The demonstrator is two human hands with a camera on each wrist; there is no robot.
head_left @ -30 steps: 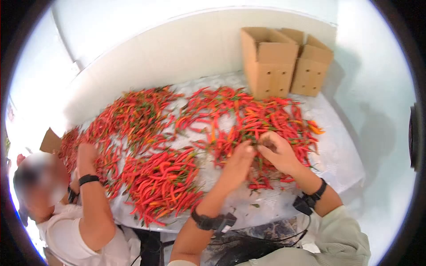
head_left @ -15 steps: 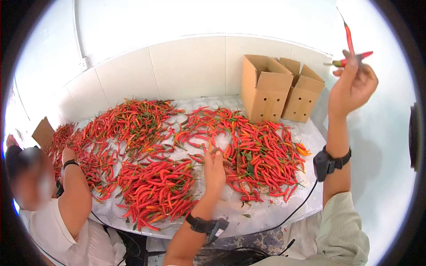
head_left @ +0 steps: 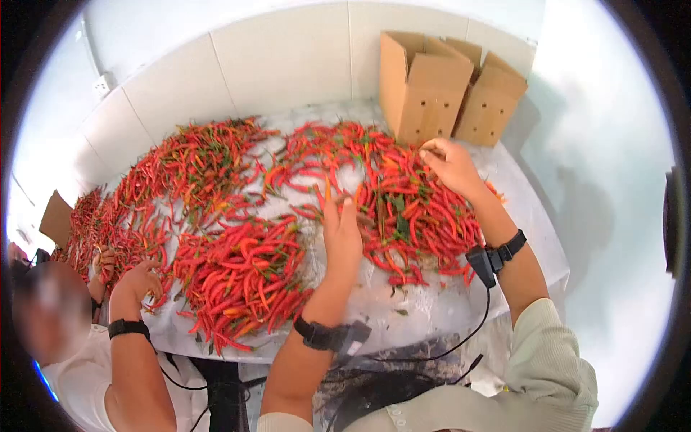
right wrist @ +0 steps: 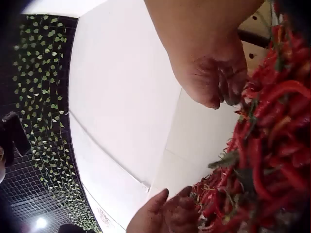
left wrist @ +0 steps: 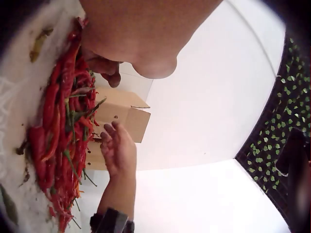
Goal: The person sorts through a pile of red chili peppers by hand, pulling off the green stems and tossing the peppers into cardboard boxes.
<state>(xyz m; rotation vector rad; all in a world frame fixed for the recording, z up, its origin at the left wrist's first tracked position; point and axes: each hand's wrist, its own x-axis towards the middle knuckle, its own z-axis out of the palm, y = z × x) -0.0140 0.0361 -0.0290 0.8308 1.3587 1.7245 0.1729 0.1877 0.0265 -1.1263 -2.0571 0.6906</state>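
Note:
In the head view, my left hand [head_left: 342, 241] is at the left side of the right-hand pile of red chillies [head_left: 425, 216], fingers pointing away from me. The right wrist view shows its fingers loosely bent, with no chilli seen in them. My right hand [head_left: 452, 169] is over the back right of that pile, in front of the cardboard boxes. Its fingers [right wrist: 233, 87] bend loosely down at the chillies in the right wrist view, and no chilli shows in its grasp. Green stems and dark leaves [head_left: 399, 216] lie among the pods.
Two open cardboard boxes [head_left: 432, 101] stand at the back right against the wall. Another chilli heap [head_left: 241, 277] lies front left, with a larger spread [head_left: 191, 165] behind it. At the far left, another person [head_left: 137, 345] handles chillies. A cable [head_left: 475, 335] hangs from my right wrist.
Both hands were together over the pile; then my right hand rose far right holding several chillies. Now it is back down by the boxes, without them. My left hand shifted left.

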